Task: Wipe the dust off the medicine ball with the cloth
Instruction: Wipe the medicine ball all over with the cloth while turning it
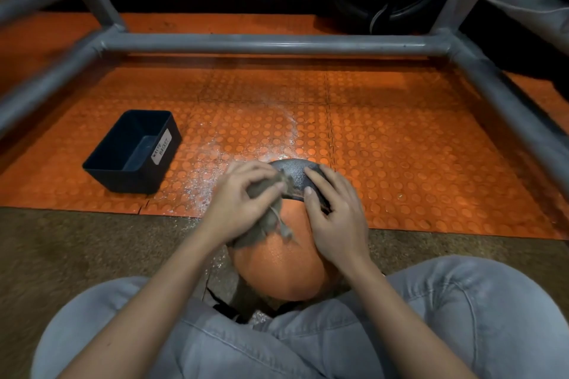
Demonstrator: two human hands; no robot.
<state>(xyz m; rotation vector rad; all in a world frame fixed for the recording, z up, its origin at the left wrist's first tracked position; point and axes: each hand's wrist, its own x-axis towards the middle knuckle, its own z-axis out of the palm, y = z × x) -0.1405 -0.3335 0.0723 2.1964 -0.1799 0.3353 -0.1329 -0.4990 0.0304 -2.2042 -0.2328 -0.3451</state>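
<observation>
medicine ball (283, 271) is steadied by the right hand (334, 215); cloth (264, 215) is gripped by the left hand (238, 206), wiped near the far dark band; dust is scattered on the floor (400, 148), wiping unfinished

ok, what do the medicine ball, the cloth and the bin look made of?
The medicine ball looks like matte rubber: pebbled orange skin, dark patterned panel. The cloth looks like woven fabric, grey-brown, with loose threads at a frayed edge. The bin is probably moulded plastic: dark, smooth, straight walls.
</observation>
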